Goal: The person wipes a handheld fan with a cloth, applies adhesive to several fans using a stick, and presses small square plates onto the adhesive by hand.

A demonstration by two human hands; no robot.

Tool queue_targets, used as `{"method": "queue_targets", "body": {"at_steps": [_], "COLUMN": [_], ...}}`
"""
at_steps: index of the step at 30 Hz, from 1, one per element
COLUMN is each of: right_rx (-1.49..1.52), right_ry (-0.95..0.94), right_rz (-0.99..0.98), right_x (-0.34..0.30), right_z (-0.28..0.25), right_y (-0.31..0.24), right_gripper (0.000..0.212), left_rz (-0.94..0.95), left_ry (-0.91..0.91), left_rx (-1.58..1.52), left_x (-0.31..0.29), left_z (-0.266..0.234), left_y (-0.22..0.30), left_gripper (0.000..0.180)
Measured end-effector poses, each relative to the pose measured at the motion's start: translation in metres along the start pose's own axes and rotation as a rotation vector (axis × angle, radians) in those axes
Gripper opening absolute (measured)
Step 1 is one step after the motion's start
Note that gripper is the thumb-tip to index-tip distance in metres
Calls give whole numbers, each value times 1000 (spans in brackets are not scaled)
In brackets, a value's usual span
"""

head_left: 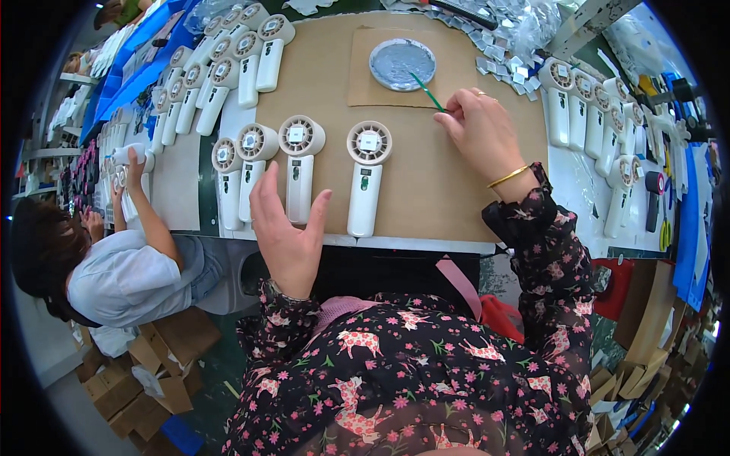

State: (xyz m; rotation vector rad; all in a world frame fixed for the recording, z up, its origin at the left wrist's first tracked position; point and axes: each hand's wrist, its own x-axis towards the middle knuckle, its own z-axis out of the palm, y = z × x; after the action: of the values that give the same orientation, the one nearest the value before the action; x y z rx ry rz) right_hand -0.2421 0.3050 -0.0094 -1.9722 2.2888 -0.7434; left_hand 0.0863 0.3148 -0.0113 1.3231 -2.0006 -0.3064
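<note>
A: Right hand (480,129) is pinched on a thin green stick (427,91), its far tip dipping into the round grey dish (402,63) just ahead and to the left of that grip.

B: And the left hand (287,232)?

A: Released, fingers spread, holding nothing. It hovers just short of the row of white handheld fans; the nearest fan (297,163) lies right beyond its fingertips, and the rightmost fan (366,173) sits between the two hands.

B: Best way to handle this dab?

A: I'd say load the tip lightly, wipe off the excess on the dish rim, and let the free hand pin the fan body so the round head can't roll. A drip across the cardboard mat (426,182) is the risk.

B: The surface?

A: Crowded. A fan batch (228,68) lies fanned out far left of the grip, another fan group (601,121) to its right, small clear packets (502,64) just beyond it.

B: The room?

A: A co-worker (114,266) sits at the left handling fans; cardboard cartons (137,372) stand on the floor below.
</note>
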Motion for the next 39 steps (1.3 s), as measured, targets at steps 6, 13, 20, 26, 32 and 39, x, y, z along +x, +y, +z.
{"method": "queue_targets", "body": {"at_steps": [6,13,20,26,32,39], "right_rx": [6,239,345,461,470,546], "right_ry": [-4,137,251,162,142,114], "right_rz": [36,36,50,216,318,346], "right_x": [5,4,18,25,31,29], "right_z": [7,-15,-16,-7,-1,-1], "right_y": [5,-9,0,10,16,18], "right_gripper": [21,18,19,23,25,25], "left_rz": [-91,57,414,507,435,414], "left_ry": [-54,-7,-325,-507,-559,-553], "left_rx": [-151,-73,-239,-208,-251,-273], "left_x": [-1,3,12,12,11,10], "left_z": [11,15,4,-3,-6,-4], "left_y": [-7,-2,20,27,26,29], "left_gripper": [59,54,56,62,67,66]}}
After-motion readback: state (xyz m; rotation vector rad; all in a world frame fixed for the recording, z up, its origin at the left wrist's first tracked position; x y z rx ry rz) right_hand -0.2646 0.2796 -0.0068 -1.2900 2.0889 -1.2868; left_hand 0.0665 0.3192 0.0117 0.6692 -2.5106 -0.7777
